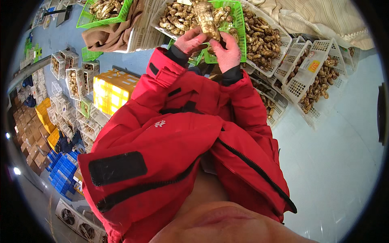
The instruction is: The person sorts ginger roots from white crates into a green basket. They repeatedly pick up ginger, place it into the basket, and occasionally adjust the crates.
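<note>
A large, pale brown mushroom [206, 19], matsutake-like, is upright in the picture between both hands. My left hand [191, 41] holds it from the left near its lower end, with the fingertips partly hidden. From the right, my right hand [226, 50] has its thumb and fingers at the same lower end. Behind and beneath the hands is a green plastic basket [240, 24] with a few mushrooms in it. It rests over a white crate [156, 19] of many smaller mushrooms. More brown mushrooms [263, 39] fill the right part.
Stacked white crates of mushrooms [310, 73] stand at right beside a striped cloth [322, 18]. At upper left, a brown cloth [112, 36] lies under another green basket [104, 22]. Yellow-taped boxes [114, 91], more crates and blue containers [63, 171] stand on the left.
</note>
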A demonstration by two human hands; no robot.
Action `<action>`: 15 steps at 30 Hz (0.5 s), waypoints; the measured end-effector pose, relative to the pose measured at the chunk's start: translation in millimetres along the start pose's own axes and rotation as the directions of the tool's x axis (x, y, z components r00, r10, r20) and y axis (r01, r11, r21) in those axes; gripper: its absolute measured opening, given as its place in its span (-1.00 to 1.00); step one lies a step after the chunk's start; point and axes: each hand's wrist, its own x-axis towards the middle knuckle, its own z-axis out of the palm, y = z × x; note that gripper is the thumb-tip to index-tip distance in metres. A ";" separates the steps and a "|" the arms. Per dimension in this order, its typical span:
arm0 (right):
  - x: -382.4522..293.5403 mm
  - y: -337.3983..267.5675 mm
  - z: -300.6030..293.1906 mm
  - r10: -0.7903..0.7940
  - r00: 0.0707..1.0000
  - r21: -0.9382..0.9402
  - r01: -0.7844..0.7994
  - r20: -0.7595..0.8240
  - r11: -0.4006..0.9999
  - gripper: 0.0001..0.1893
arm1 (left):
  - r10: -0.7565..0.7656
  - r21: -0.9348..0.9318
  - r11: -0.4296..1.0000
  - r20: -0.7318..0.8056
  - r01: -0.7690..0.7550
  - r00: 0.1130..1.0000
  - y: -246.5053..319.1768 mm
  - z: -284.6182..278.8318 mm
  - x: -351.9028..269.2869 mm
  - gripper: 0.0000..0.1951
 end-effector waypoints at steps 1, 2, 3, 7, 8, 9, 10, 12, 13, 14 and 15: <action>1.0 -9.1 1.7 0.001 1.000 0.002 -0.001 0.009 1.000 -0.66 | 0.032 -0.044 0.999 0.028 -0.030 0.999 7.9 10.9 -6.1 -0.58; 1.0 -17.8 3.2 -0.120 0.993 -0.257 0.118 0.008 0.959 -0.64 | 0.058 -0.152 0.987 0.092 -0.044 0.994 -6.1 -5.8 0.8 -0.63; 2.1 -22.4 3.7 -0.236 0.971 -0.498 0.221 0.033 0.838 -0.62 | 0.031 -0.266 0.964 0.099 -0.004 0.995 -1.7 -7.3 5.8 -0.69; 4.6 -46.3 10.0 -0.217 0.962 -0.583 0.274 0.168 0.765 -0.65 | 0.011 -0.306 0.952 0.056 0.006 0.998 -17.1 -30.9 12.6 -0.73; 3.0 -42.4 10.0 -0.213 0.962 -0.583 0.272 0.169 0.766 -0.65 | -0.031 -0.340 0.940 0.010 0.032 0.999 -16.5 -34.6 11.9 -0.75; 1.0 -36.8 7.9 -0.221 0.963 -0.483 0.270 0.157 0.833 -0.67 | -0.076 -0.373 0.926 -0.032 0.059 0.997 -11.3 -31.4 11.7 -0.77; -0.7 -31.9 5.0 -0.227 0.963 -0.376 0.266 0.145 0.888 -0.68 | 0.036 -0.411 0.912 0.066 -0.006 0.997 -6.3 -24.9 6.2 -0.80; -5.7 -19.1 -8.9 -0.138 0.981 -0.347 0.179 0.139 0.921 -0.72 | 0.067 -0.420 0.906 0.005 -0.058 0.998 -4.4 -26.8 2.2 -0.79; -6.7 -10.6 -15.3 -0.139 0.980 -0.384 0.184 0.144 0.905 -0.72 | 0.087 -0.431 0.900 0.019 -0.070 0.996 -6.6 -32.4 2.4 -0.79; -10.3 -2.1 -19.2 0.012 0.996 -0.234 0.010 0.093 0.972 -0.72 | 0.088 -0.450 0.890 0.023 -0.069 0.996 -10.9 -42.1 4.6 -0.78; -13.9 6.1 -27.3 0.101 0.991 -0.234 -0.079 0.084 0.969 -0.72 | 0.087 -0.471 0.880 0.029 -0.063 0.996 -16.5 -51.7 6.5 -0.78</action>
